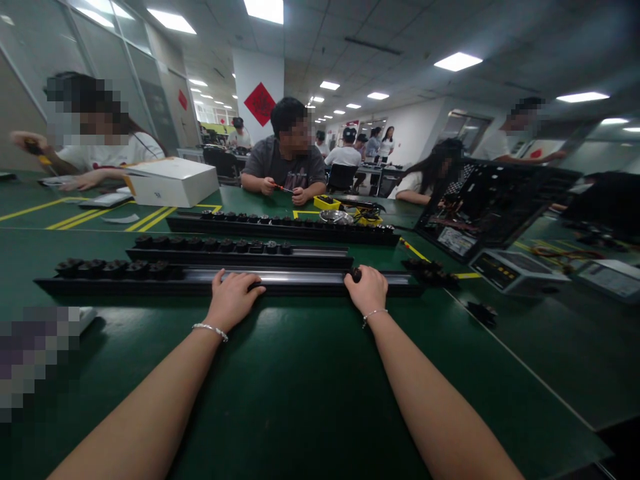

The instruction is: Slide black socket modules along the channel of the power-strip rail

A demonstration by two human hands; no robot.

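A long black rail (300, 288) with a shiny metal channel lies across the green table in front of me. Its left end carries several small black round parts (120, 268). My left hand (234, 297) rests over the middle of this rail, fingers curled across its top and thumb along the near edge. Toward the right end, my right hand (367, 290) is closed around a small black part (356, 274), mostly hidden by the fingers, at the rail's channel. Beyond lie a second rail (320, 253) and a third rail (285, 230), both bearing similar black parts.
Loose black parts (433, 272) lie by the rail's right end, another cluster (483, 312) nearer. An open computer case (505, 207) and a power supply (517, 272) stand right. A white box (173, 181) is back left. A person (285, 157) opposite holds a screwdriver.
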